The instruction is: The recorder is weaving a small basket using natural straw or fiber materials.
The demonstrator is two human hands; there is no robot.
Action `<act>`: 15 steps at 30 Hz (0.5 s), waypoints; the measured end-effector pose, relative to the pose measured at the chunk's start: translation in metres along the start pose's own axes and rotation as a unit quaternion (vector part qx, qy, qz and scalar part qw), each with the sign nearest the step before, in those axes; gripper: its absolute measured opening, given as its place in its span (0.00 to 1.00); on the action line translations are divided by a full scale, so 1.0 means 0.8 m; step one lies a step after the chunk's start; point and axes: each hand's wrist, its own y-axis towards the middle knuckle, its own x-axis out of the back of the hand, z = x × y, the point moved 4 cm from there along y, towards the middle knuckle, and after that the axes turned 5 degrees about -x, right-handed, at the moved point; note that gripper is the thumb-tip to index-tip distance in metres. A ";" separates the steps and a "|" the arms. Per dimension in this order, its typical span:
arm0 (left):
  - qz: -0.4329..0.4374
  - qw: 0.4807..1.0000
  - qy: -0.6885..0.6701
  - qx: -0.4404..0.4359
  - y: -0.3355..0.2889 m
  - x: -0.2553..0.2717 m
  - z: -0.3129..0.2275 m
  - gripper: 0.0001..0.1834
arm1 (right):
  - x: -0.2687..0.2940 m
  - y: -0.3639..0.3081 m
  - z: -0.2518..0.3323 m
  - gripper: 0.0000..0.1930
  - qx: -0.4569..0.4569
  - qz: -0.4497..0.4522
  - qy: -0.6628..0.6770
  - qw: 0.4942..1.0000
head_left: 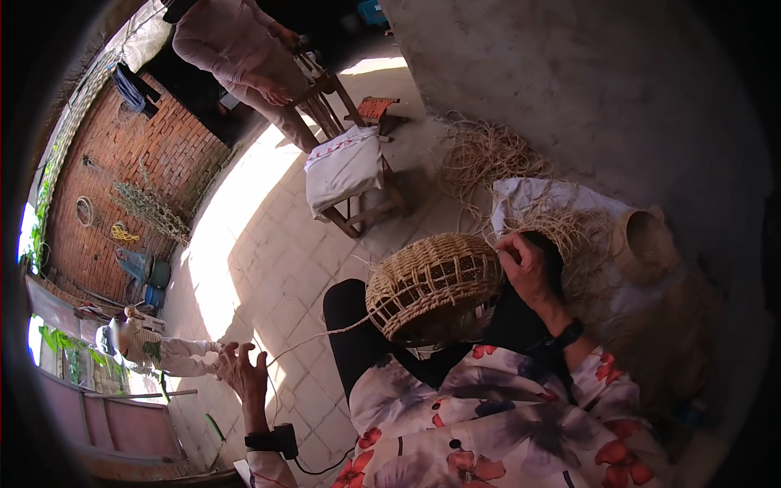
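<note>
A woven straw basket (435, 285) lies tilted across my lap, with open upright ribs between its braided bands. My right hand (529, 264) is closed at the basket's right edge, fingers and thumb pinched on the weave. From the basket's left side a straw cord (325, 333) stretches out to my left hand (244, 376), held well off to the left. There the cord bends at the thumb and hangs down. The left hand's fingers are curved and partly spread, with the cord seemingly caught by the thumb.
Loose straw strands (496, 163) lie beside a white cloth (553, 195) and a round woven piece (644, 244) at right. Ahead stands a chair (346, 171) draped with cloth. One person (236, 57) stands behind it; another (154, 350) is at far left.
</note>
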 end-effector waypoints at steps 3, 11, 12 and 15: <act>-0.077 0.951 -0.249 -0.166 0.017 0.034 -0.176 0.07 | -0.019 -0.008 0.016 0.08 0.064 0.063 -0.011 0.996; -0.087 0.843 -0.355 -0.395 0.032 0.066 -0.396 0.05 | -0.037 -0.019 0.037 0.15 0.141 0.106 -0.117 0.977; -0.080 0.842 -0.346 -0.406 0.033 0.063 -0.402 0.05 | -0.037 -0.020 0.033 0.18 0.139 0.106 -0.125 0.977; -0.057 0.842 -0.329 -0.424 0.030 0.057 -0.409 0.04 | -0.038 -0.023 0.031 0.20 0.141 0.138 -0.133 0.971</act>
